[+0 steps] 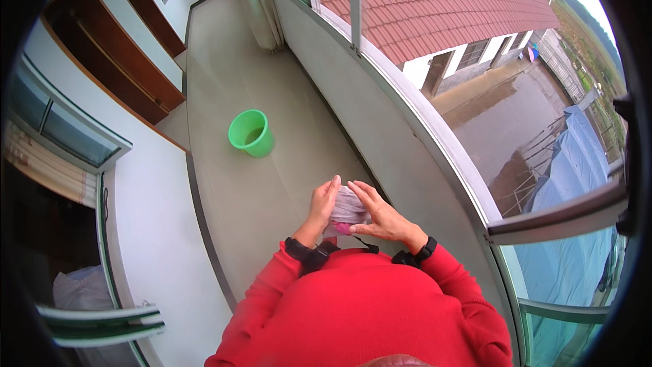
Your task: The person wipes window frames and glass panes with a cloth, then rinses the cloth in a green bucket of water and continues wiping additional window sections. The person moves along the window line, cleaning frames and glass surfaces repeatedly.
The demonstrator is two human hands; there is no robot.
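Between my two hands, in front of my red sweater, is a bunched pale cloth [350,205] with a pink patch low on it. My left hand [322,210] presses flat against the cloth's left side, thumb upward. On the right side, my right hand [383,215] cups it with fingers bent and spread. Both wrists wear black straps. Ahead and to the left, a green plastic bucket [252,133] stands upright on the tiled floor, with some liquid in the bottom.
A low wall [372,97] with an aluminium window frame [433,122] runs along my right; a sliding pane stands open there. A curtain [257,5] hangs farther ahead. Brown wooden doors [114,51] and an open window sash [69,112] line the left wall.
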